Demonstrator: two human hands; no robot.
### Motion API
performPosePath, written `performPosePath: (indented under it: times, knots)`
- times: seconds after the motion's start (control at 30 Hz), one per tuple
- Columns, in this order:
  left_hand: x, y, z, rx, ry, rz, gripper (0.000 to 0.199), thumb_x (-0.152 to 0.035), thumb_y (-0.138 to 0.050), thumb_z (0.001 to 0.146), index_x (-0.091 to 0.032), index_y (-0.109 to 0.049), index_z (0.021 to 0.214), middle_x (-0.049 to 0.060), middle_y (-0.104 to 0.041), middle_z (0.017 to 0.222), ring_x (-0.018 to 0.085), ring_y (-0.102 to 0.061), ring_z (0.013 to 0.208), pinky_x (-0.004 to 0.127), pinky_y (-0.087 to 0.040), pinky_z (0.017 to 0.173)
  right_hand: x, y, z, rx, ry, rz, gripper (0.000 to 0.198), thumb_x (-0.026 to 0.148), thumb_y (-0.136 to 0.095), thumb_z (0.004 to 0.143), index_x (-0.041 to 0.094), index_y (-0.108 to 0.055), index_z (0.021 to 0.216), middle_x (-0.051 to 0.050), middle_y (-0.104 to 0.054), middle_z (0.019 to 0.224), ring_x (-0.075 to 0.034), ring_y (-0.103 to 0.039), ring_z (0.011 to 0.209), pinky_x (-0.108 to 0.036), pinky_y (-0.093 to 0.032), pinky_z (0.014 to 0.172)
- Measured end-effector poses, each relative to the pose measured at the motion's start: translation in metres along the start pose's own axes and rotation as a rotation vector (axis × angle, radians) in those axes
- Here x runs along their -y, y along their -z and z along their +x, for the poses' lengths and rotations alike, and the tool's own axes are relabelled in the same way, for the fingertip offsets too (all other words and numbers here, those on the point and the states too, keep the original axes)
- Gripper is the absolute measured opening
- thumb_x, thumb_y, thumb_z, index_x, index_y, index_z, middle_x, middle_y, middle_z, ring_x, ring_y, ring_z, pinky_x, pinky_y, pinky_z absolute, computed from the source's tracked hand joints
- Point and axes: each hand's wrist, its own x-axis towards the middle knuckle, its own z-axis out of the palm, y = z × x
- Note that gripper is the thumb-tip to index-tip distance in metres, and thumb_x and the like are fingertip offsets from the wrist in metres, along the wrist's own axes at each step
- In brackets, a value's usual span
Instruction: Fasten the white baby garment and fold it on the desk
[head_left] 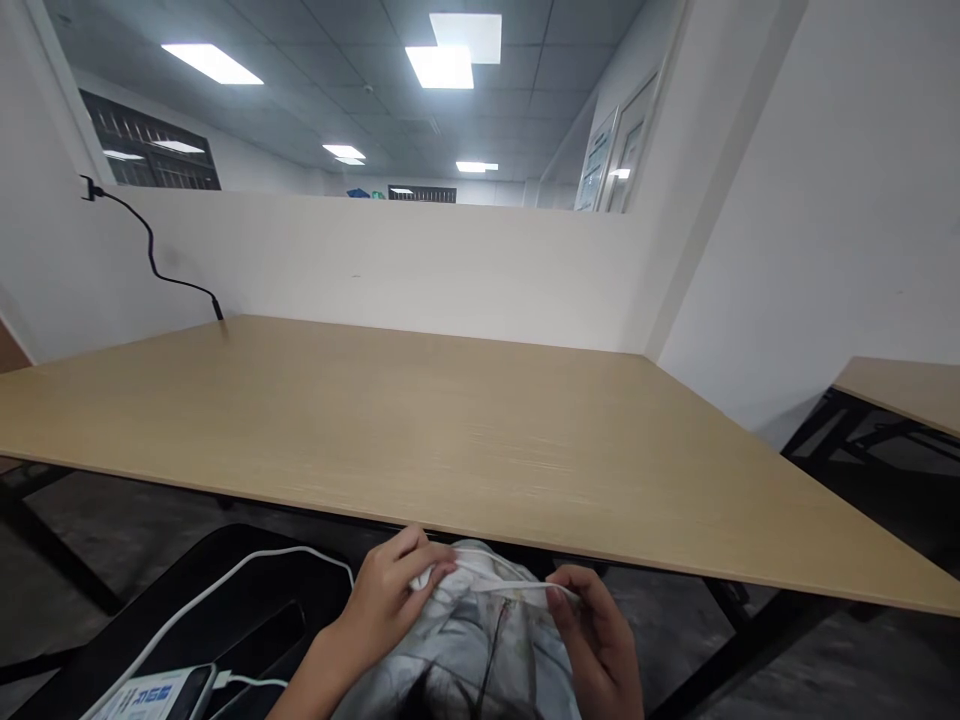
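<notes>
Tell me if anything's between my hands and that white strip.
Nothing visible stands in the way: the left hand and right hand both already pinch the white strip, which runs between them above the grey patterned cloth. The table lies beyond, not in between.

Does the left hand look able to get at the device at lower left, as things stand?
Probably, if the left hand releases the white fabric; nothing seems to block the device.

A thin white cord [517,586] curves slightly between the hands [390,585].
</notes>
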Motion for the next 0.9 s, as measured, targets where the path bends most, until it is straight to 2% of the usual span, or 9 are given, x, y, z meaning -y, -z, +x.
performPosePath:
  times: [0.1,0.17,0.3,0.4,0.5,0.6,0.73,0.83,0.9]
  knots:
    - [-0.007,0.003,0.001,0.274,-0.18,0.043,0.031,-0.041,-0.051,0.1,-0.025,-0.077,0.092,0.003,-0.063,0.069,0.017,-0.057,0.07,0.028,-0.043,0.071,0.004,0.0,-0.001,0.011,-0.061,0.035,0.024,0.042,-0.059,0.095,0.019,-0.064,0.089,-0.002,-0.059,0.073,-0.014,-0.053,0.06,-0.021,-0.046,0.054]
    - [-0.01,0.001,0.002,0.409,-0.24,0.054,0.028,-0.046,-0.056,0.097,-0.027,-0.077,0.093,0.003,-0.064,0.068,0.018,-0.059,0.071,0.029,-0.043,0.074,0.009,0.0,-0.003,0.053,-0.091,0.048,0.028,0.045,-0.059,0.094,0.019,-0.065,0.086,-0.003,-0.059,0.072,-0.015,-0.053,0.061,-0.023,-0.046,0.054]
    - [-0.009,-0.009,0.003,0.347,-0.201,0.12,0.032,-0.042,-0.047,0.101,-0.023,-0.073,0.105,0.005,-0.067,0.074,0.019,-0.059,0.072,0.03,-0.044,0.074,0.019,0.004,-0.008,0.165,-0.136,0.081,0.03,0.048,-0.061,0.092,0.019,-0.065,0.085,-0.004,-0.061,0.076,-0.018,-0.056,0.068,-0.026,-0.048,0.061]
    - [-0.005,-0.014,0.003,0.339,-0.186,0.146,0.033,-0.033,-0.04,0.103,-0.022,-0.071,0.104,0.006,-0.066,0.074,0.018,-0.059,0.071,0.029,-0.043,0.072,0.024,0.006,-0.008,0.202,-0.166,0.132,0.034,0.053,-0.061,0.09,0.02,-0.064,0.082,-0.003,-0.059,0.073,-0.017,-0.053,0.064,-0.025,-0.045,0.057]
    - [-0.004,-0.013,0.002,0.36,-0.179,0.13,0.03,-0.03,-0.041,0.101,-0.023,-0.07,0.107,0.005,-0.066,0.078,0.018,-0.059,0.072,0.029,-0.045,0.076,0.027,0.006,-0.005,0.215,-0.173,0.144,0.039,0.055,-0.06,0.09,0.019,-0.062,0.075,-0.003,-0.057,0.068,-0.017,-0.053,0.063,-0.025,-0.044,0.057]
    - [-0.006,-0.011,0.003,0.385,-0.141,0.088,0.027,-0.034,-0.047,0.1,-0.022,-0.071,0.1,0.004,-0.065,0.077,0.018,-0.059,0.074,0.03,-0.046,0.083,0.027,0.002,-0.002,0.208,-0.137,0.052,0.034,0.05,-0.061,0.092,0.019,-0.064,0.078,-0.003,-0.059,0.071,-0.016,-0.053,0.063,-0.024,-0.045,0.058]
    - [-0.012,-0.003,0.007,0.401,-0.056,-0.055,0.028,-0.038,-0.049,0.099,-0.021,-0.069,0.089,0.004,-0.062,0.082,0.018,-0.058,0.079,0.028,-0.046,0.082,0.023,-0.004,0.004,0.225,0.018,-0.129,0.024,0.037,-0.058,0.095,0.02,-0.065,0.08,-0.003,-0.058,0.072,-0.015,-0.053,0.064,-0.025,-0.045,0.058]
    - [-0.017,0.003,0.01,0.396,0.013,-0.224,0.029,-0.039,-0.047,0.1,-0.019,-0.066,0.09,0.006,-0.063,0.097,0.018,-0.059,0.089,0.026,-0.047,0.082,0.021,-0.007,0.006,0.197,0.197,-0.224,0.013,0.028,-0.059,0.093,0.022,-0.067,0.085,-0.006,-0.062,0.081,-0.019,-0.06,0.077,-0.029,-0.05,0.069]
    - [-0.02,0.005,0.01,0.387,0.06,-0.316,0.029,-0.04,-0.046,0.099,-0.019,-0.064,0.09,0.006,-0.065,0.098,0.018,-0.06,0.09,0.027,-0.047,0.083,0.024,-0.011,0.006,0.232,0.311,-0.259,0.006,0.025,-0.062,0.091,0.024,-0.068,0.093,-0.007,-0.065,0.089,-0.021,-0.062,0.085,-0.033,-0.052,0.076]
